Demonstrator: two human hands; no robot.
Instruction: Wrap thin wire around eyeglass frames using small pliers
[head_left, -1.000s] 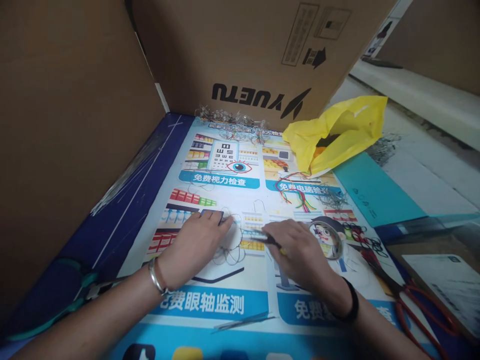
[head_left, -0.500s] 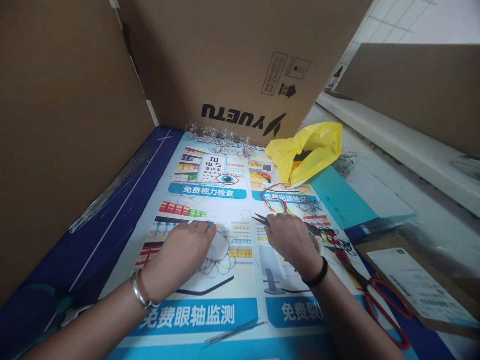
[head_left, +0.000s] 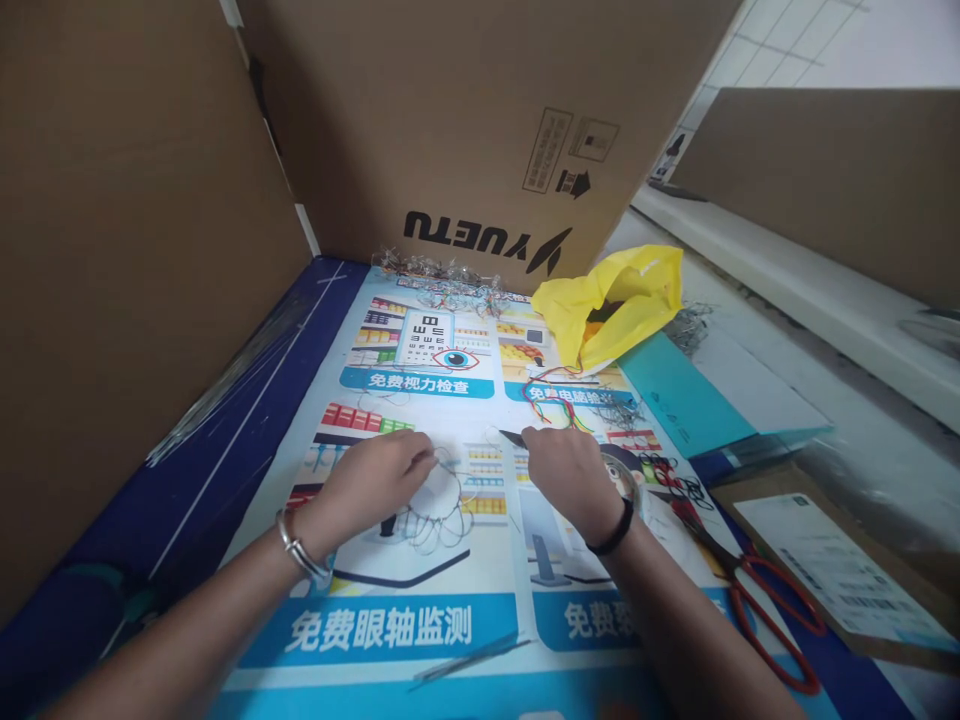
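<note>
Fingers of my left hand [head_left: 382, 483] are pinched together over the printed sheet [head_left: 491, 560]; they seem to hold thin wire, too fine to make out fully. Coiled thin wire [head_left: 442, 520] lies just beside and below those fingers. My right hand [head_left: 574, 475] is closed around a dark pointed tool [head_left: 513, 438], whose tip points left toward my left hand. The two hands are apart. Red, green and yellow threads [head_left: 559, 395] lie beyond my right hand.
A cardboard box [head_left: 465, 120] stands behind the sheet, with tangled wire [head_left: 450, 280] at its foot. A yellow bag [head_left: 615, 300], a teal folder [head_left: 675, 390] and red-handled scissors [head_left: 776, 620] are at the right. Loose wires [head_left: 469, 660] lie in front.
My left hand has moved slightly up and right, its fingers more bent. My right hand has shifted slightly left with the tool, and less of the tool shows.
</note>
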